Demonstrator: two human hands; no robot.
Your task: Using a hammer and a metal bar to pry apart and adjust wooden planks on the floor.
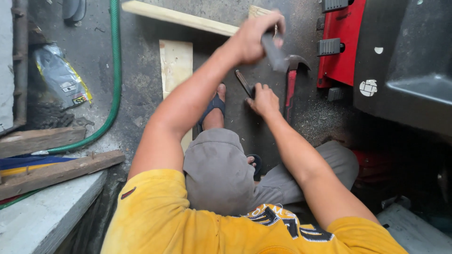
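Observation:
My left hand (254, 35) is raised above the floor and closed around a grey bar-like tool (274, 54), which is blurred. Lower down, my right hand (263, 99) pinches a flat dark metal piece (244, 83) that rests slanted on the concrete floor. A claw hammer with a red handle (290, 87) lies on the floor just right of my right hand, apart from it. My foot in a dark sandal (214, 107) sits left of the metal piece. My knees in grey trousers are bent below.
Pale wooden boards (175, 63) lie on the floor ahead, one long batten (179, 18) across the top. A green hose (115, 70) curves at left beside a plastic bag (61, 75) and rough planks (56, 171). A red and black machine body (343, 42) stands at right.

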